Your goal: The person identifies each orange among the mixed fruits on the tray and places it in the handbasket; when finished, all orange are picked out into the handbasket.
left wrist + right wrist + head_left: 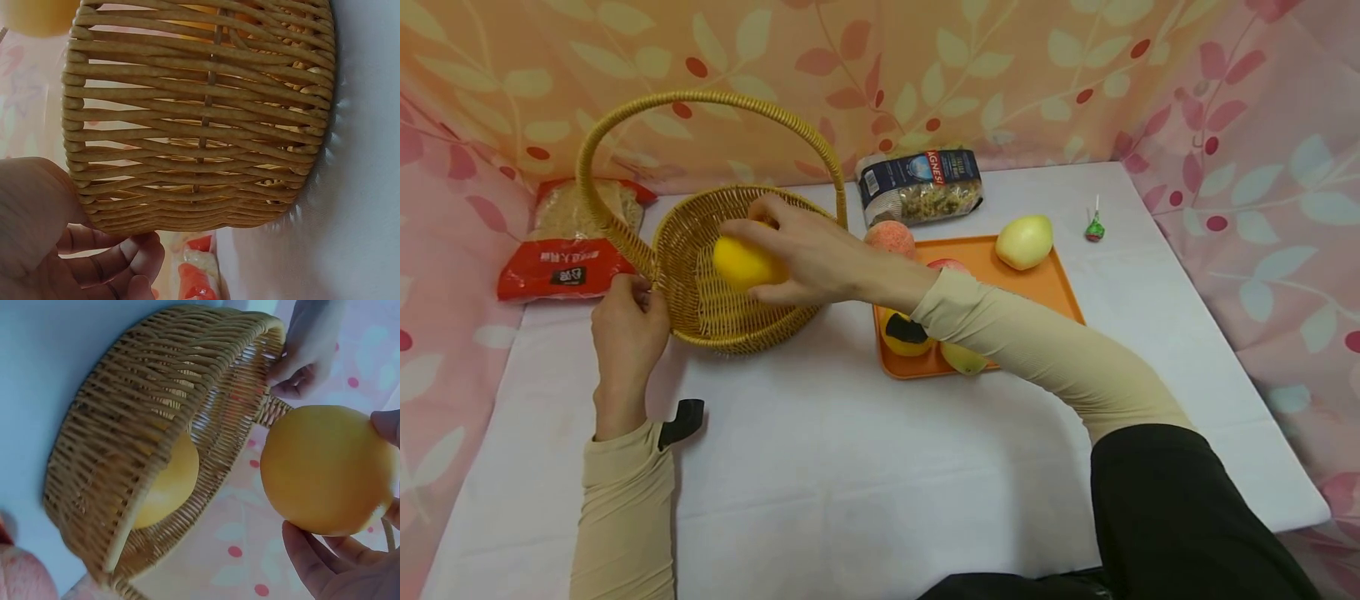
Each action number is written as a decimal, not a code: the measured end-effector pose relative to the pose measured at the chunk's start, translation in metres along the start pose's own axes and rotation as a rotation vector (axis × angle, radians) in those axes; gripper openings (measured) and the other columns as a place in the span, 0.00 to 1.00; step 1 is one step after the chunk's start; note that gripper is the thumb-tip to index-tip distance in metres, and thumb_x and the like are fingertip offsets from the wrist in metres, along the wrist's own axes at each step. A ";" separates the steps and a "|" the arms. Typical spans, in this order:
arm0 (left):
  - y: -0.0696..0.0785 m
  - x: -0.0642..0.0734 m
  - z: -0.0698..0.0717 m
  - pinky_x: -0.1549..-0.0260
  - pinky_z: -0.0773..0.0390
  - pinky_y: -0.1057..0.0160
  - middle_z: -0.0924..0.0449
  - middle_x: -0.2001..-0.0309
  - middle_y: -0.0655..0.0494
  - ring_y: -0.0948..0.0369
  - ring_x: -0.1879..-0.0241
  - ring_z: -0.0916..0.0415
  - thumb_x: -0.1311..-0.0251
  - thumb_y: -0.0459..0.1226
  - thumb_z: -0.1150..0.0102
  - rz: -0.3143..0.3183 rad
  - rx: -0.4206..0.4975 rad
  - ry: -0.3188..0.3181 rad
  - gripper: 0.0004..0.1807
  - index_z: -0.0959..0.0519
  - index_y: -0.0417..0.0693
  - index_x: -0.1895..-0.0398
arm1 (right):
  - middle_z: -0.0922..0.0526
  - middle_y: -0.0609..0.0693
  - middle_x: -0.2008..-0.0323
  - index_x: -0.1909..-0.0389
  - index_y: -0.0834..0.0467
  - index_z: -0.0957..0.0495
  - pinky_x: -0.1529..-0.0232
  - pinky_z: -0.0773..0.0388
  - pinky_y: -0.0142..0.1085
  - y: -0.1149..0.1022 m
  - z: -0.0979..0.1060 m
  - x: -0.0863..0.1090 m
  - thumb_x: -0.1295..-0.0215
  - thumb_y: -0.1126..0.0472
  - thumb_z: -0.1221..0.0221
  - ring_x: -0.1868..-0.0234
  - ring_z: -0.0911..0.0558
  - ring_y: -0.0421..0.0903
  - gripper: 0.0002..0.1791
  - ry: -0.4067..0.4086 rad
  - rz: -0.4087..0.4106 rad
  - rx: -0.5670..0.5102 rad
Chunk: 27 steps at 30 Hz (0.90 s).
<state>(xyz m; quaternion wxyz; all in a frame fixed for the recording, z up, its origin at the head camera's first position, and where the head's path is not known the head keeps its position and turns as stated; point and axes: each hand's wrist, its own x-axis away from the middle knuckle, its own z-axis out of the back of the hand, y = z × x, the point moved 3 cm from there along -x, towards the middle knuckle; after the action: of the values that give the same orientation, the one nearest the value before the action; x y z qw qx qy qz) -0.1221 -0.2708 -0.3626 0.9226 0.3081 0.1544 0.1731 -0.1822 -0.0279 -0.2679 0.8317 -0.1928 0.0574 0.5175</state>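
Observation:
My right hand (816, 254) holds a round yellow-orange fruit (741, 262) over the wicker basket (741, 340), inside the arch of its tall handle (715, 97). In the right wrist view, the thumb and fingers grip that fruit from its sides, above the basket's opening. Another yellow fruit (175, 484) lies inside the basket, partly hidden by the woven wall. At the basket's left side, my left hand (631, 333) pinches the rim near the foot of the handle. Its curled fingers (103, 265) show beside the weave in the left wrist view.
An orange tray (1060, 296) right of the basket carries a pale yellow fruit (1025, 242), a peach-coloured fruit (891, 239) and others, partly hidden by my right arm. Behind are a pasta bag (921, 187) and a red bag (561, 267). A green lollipop (1094, 227) lies far right.

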 end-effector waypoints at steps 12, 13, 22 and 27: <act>0.000 -0.001 -0.001 0.71 0.34 0.60 0.22 0.62 0.34 0.45 0.65 0.28 0.34 0.38 0.57 0.007 -0.001 -0.002 0.20 0.26 0.30 0.50 | 0.27 0.50 0.38 0.30 0.47 0.35 0.42 0.27 0.36 -0.007 -0.035 -0.021 0.38 0.41 0.41 0.41 0.26 0.47 0.36 -0.197 -0.087 0.060; 0.000 -0.001 -0.001 0.71 0.34 0.60 0.22 0.62 0.34 0.45 0.66 0.28 0.34 0.38 0.57 0.005 -0.001 0.000 0.20 0.26 0.30 0.50 | 0.28 0.50 0.38 0.30 0.47 0.36 0.41 0.27 0.35 -0.006 -0.037 -0.022 0.38 0.41 0.42 0.41 0.26 0.46 0.36 -0.206 -0.094 0.068; 0.000 0.000 0.000 0.72 0.35 0.60 0.22 0.63 0.33 0.45 0.67 0.28 0.35 0.37 0.57 -0.014 0.001 0.016 0.19 0.26 0.29 0.51 | 0.32 0.49 0.36 0.30 0.46 0.36 0.46 0.23 0.34 0.000 -0.056 -0.024 0.38 0.42 0.43 0.45 0.22 0.45 0.35 -0.256 -0.115 0.134; 0.000 0.000 0.000 0.73 0.35 0.62 0.21 0.62 0.34 0.45 0.67 0.28 0.34 0.37 0.57 -0.015 -0.001 0.013 0.19 0.26 0.30 0.50 | 0.30 0.50 0.37 0.29 0.42 0.36 0.44 0.25 0.36 -0.001 -0.062 -0.023 0.36 0.44 0.44 0.43 0.26 0.47 0.33 -0.273 -0.048 0.177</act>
<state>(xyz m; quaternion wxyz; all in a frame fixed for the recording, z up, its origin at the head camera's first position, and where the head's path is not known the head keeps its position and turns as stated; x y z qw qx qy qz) -0.1225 -0.2708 -0.3630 0.9229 0.3055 0.1628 0.1684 -0.1859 -0.0714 -0.3182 0.8576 -0.0480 -0.0152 0.5118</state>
